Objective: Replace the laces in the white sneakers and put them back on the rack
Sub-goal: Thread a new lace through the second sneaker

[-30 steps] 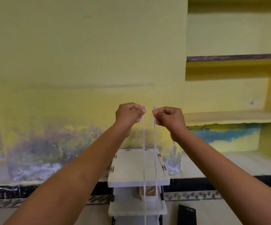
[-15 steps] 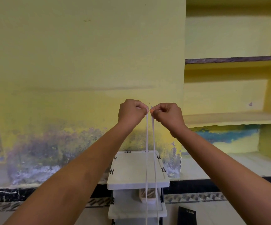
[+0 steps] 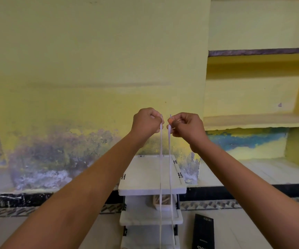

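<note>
My left hand [image 3: 147,122] and my right hand [image 3: 187,125] are raised side by side in front of the yellow wall, each pinching one end of a white lace [image 3: 161,159]. Both strands hang straight down past the bottom of the frame. Below them stands a white rack [image 3: 141,177] with several shelves; a sneaker [image 3: 163,202] with a pale sole sits on its second shelf, partly hidden under the top shelf. The sneaker that the lace runs to is out of view.
A black box [image 3: 203,230] stands on the floor right of the rack. Built-in yellow wall shelves [image 3: 258,119] fill the right side. A raised ledge [image 3: 252,173] with a dark edge runs behind the rack.
My hands came nearly together, then moved slightly apart again, so the two lace ends are separated by a small gap. The view has shifted a little.
</note>
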`<control>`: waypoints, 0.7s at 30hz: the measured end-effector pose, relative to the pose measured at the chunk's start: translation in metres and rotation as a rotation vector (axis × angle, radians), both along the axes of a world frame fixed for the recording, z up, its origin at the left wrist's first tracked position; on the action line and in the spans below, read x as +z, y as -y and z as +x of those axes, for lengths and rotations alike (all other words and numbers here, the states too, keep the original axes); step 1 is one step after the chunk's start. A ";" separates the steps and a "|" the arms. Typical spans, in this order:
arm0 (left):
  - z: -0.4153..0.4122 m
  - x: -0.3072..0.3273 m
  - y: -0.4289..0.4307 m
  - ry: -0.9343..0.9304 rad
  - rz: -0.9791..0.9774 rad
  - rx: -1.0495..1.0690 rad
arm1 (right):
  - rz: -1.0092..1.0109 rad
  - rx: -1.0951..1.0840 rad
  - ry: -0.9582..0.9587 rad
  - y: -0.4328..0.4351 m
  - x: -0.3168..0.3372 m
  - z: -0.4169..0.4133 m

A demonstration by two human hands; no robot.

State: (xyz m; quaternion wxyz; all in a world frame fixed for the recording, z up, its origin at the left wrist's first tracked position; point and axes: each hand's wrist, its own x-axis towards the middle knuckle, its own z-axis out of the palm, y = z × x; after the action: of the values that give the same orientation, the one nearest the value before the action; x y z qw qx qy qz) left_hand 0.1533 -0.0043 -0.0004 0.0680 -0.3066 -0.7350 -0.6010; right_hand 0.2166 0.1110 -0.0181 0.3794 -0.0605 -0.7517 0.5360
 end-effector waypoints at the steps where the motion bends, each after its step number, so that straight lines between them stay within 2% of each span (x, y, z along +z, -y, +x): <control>1: -0.002 -0.005 0.001 0.036 0.000 -0.019 | -0.025 0.025 0.010 0.001 -0.005 0.002; 4: -0.007 -0.029 0.004 0.137 -0.022 -0.042 | -0.119 0.108 0.073 0.006 -0.026 0.007; 9: -0.019 -0.101 0.003 0.290 -0.126 -0.009 | -0.268 0.345 0.344 0.014 -0.081 0.017; 13: -0.025 -0.189 0.006 0.362 -0.293 0.010 | -0.374 0.535 0.597 0.019 -0.156 0.018; 17: -0.027 -0.268 0.014 0.472 -0.352 -0.039 | -0.524 0.642 0.745 0.024 -0.235 0.019; 19: -0.030 -0.294 0.018 0.520 -0.369 -0.057 | -0.477 0.640 0.804 0.021 -0.264 0.019; 21: -0.034 -0.321 0.022 0.560 -0.402 -0.053 | -0.259 0.527 0.895 0.013 -0.295 0.018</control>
State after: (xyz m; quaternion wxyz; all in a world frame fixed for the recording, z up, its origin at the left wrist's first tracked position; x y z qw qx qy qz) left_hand 0.1197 -0.0259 -0.3212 -0.2139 -0.1559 -0.8206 -0.5065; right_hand 0.2342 0.0978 -0.3129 -0.1365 -0.1388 -0.7575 0.6231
